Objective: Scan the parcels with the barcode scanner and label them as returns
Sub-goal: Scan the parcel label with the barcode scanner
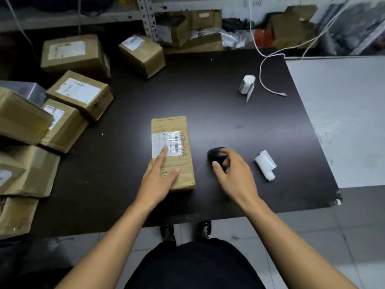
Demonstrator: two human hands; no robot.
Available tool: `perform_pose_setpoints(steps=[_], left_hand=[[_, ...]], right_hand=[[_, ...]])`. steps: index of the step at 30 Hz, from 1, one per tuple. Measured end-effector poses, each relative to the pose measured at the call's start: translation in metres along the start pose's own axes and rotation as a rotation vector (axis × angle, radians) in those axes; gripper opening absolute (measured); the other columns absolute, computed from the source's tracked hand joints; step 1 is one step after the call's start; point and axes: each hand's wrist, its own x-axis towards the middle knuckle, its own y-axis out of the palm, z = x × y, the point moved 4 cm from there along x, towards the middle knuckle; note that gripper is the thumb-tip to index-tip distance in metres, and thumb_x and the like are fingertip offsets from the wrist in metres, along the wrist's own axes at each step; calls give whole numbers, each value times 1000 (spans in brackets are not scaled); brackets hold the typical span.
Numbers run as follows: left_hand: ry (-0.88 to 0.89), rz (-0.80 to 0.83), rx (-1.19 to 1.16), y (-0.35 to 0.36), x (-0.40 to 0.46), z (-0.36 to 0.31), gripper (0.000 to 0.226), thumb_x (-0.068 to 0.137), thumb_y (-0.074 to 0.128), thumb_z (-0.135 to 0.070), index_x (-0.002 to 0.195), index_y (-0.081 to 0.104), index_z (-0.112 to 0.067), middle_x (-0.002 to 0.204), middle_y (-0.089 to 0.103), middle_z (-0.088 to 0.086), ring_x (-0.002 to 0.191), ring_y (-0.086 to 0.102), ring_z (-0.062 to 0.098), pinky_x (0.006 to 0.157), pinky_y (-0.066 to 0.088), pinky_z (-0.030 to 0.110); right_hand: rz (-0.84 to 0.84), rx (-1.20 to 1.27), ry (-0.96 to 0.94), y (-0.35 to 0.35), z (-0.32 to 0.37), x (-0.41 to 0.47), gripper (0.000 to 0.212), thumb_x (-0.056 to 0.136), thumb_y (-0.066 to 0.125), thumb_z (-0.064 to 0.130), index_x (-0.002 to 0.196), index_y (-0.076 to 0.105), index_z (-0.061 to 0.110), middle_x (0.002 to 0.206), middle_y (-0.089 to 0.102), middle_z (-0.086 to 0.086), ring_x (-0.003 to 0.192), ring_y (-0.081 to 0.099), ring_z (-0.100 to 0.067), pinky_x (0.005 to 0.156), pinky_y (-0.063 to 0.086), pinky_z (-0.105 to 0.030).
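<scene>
A flat brown cardboard parcel (174, 142) with a white barcode label lies in the middle of the dark table (218, 113). My left hand (159, 178) rests on its near end, fingers straight, the forefinger reaching onto the label. To the right, my right hand (233, 172) curls its fingers and thumb round the black barcode scanner (216, 154), which sits on the table. A roll of white labels (266, 164) lies right of that hand. A second label roll (246, 84) stands farther back.
Several taped cardboard parcels (80, 92) are piled along the table's left side and back left. A white cable (268, 88) trails across the back right. Shelving and more boxes (191, 28) stand behind. The table's right edge borders grey floor (343, 113).
</scene>
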Motion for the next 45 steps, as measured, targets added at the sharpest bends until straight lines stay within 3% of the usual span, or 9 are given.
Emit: perform_pose_setpoints(steps=[5,10,15,18,24,27,30,41,45], left_hand=[[-5,13,21,0,0,2,77,91,65,-44,150,17,-53,151,34,-6,133,42,18,109,32,33],[-30,58,32,-7,-3,3,96,75,76,-57,148,12,-59,149,36,-9,130,45,19,111,37,44],[-59,69,-32,-11,2,1,95,69,82,-52,140,20,-68,141,53,-9,122,55,13,111,41,36],[-51,41,26,-26,4,2,94,70,83,-48,141,23,-66,138,54,-13,118,56,11,107,44,35],[7,19,433,-79,14,1,93,72,75,-61,139,11,-70,156,32,-8,128,51,28,102,45,44],[-6,48,559,-94,18,-2,90,76,73,-60,142,13,-67,162,20,-6,135,44,30,103,42,43],[10,66,557,-100,20,-1,90,76,73,-60,142,12,-67,162,19,-8,135,44,30,104,41,43],[17,66,553,-100,19,1,90,77,73,-58,143,13,-66,162,20,-4,134,45,33,104,42,44],[17,59,546,-98,21,3,90,77,73,-59,143,11,-67,161,22,-3,133,46,34,103,43,44]], right_hand=[[63,25,267,11,-41,8,65,89,61,48,142,34,23,137,45,-5,122,51,-22,93,44,-37],[297,156,442,30,-52,20,60,89,62,49,136,44,18,135,55,-4,125,52,-25,97,43,-35],[308,224,392,23,-36,34,4,85,60,21,85,58,18,82,69,-7,74,64,-22,80,54,-40],[266,314,323,3,-10,34,3,88,52,13,85,54,12,76,62,-5,56,56,-10,56,44,-24],[463,150,-44,-28,53,37,14,85,65,23,93,56,29,80,60,-5,64,58,-12,64,46,-32],[565,110,-172,-32,84,34,20,85,68,15,87,54,29,63,53,10,48,48,0,52,36,-13],[537,-59,-266,-28,94,36,19,85,65,8,87,55,24,62,54,15,52,48,1,50,34,-12],[525,-92,-193,-26,87,37,25,84,62,7,75,45,23,50,46,21,43,40,-1,44,30,-12],[471,-70,-171,-20,82,37,25,85,64,12,84,48,31,66,51,17,58,47,-6,48,33,-11]])
